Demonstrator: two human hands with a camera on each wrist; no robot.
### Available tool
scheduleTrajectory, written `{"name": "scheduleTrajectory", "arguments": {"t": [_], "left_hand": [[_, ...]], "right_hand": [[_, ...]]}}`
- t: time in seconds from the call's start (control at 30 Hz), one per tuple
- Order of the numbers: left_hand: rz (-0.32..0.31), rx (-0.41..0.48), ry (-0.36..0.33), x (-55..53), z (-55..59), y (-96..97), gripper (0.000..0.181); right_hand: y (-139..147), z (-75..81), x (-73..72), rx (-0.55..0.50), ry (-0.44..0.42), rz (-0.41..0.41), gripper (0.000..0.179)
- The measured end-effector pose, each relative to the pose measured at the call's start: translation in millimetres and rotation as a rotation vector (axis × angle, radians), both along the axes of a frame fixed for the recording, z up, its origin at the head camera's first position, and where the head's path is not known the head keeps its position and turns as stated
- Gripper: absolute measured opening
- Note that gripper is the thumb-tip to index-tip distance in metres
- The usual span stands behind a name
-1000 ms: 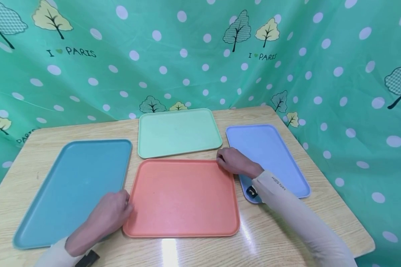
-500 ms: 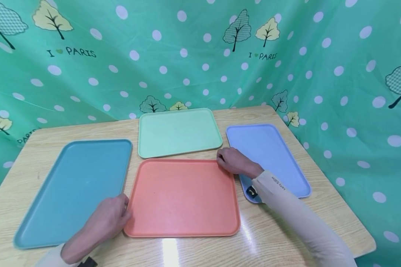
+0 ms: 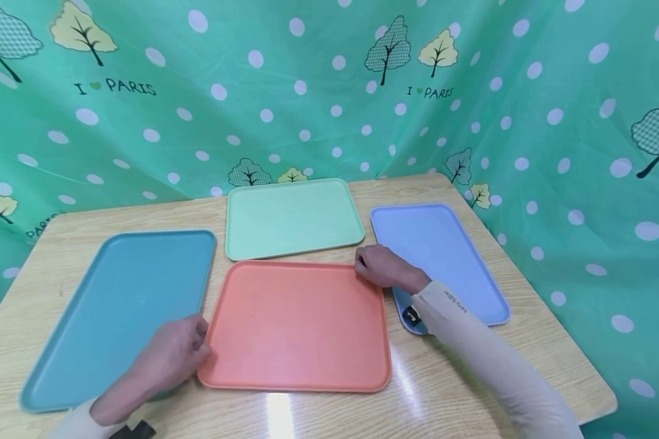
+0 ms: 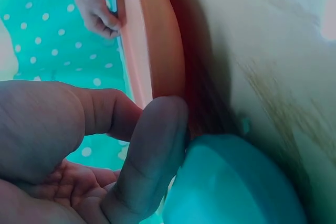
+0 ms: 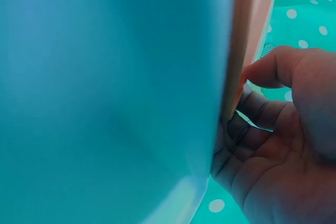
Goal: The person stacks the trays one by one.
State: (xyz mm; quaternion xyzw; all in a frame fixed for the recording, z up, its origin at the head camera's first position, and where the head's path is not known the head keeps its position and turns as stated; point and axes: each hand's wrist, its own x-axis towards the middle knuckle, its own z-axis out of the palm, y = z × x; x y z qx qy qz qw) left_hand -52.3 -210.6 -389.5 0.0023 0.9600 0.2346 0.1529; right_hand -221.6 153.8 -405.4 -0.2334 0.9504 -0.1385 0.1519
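A shallow coral-red tray (image 3: pixel 296 329) lies at the front middle of the table. My left hand (image 3: pixel 171 349) pinches its left rim close to the near corner; the left wrist view has thumb and forefinger meeting at the tray's edge (image 4: pixel 167 40). At the far right corner, my right hand (image 3: pixel 385 266) holds the same tray, with curled fingers (image 5: pixel 257 108) by its rim. The left forearm crosses over a teal tray (image 3: pixel 137 292), and the right wrist passes above a periwinkle-blue tray (image 3: pixel 439 256). Part of the red tray's far right corner is hidden behind the right hand.
Behind the red tray, a pale green tray (image 3: pixel 293 216) lies near the back edge. All four sides of it sit on the wood-grain table (image 3: pixel 549 347). A green dotted curtain (image 3: pixel 285 91) hangs behind and to the right.
The left hand and the red tray's near edge have shifted slightly to the left. The right hand has stayed almost still at the far corner.
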Motion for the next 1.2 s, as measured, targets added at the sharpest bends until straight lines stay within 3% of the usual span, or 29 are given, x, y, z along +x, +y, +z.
{"name": "scheduleTrajectory", "arguments": {"t": [0.27, 0.6, 1.0, 1.2], "left_hand": [[-0.005, 0.030, -0.034, -4.8, 3.8, -7.6, 0.019], [-0.049, 0.010, 0.083, -18.5, 5.2, -10.1, 0.019], [-0.061, 0.064, 0.163, -39.9, 7.8, -13.2, 0.009], [-0.100, 0.082, 0.143, -55.7, 11.9, -14.2, 0.012]], "right_hand": [[5.3, 9.0, 7.9, -0.035, -0.020, -0.001, 0.021], [20.8, 18.5, 25.3, -0.059, -0.051, -0.033, 0.023], [40.6, 22.9, 62.7, -0.143, -0.035, -0.071, 0.025], [48.1, 23.7, 81.8, -0.166, -0.031, -0.073, 0.025]]}}
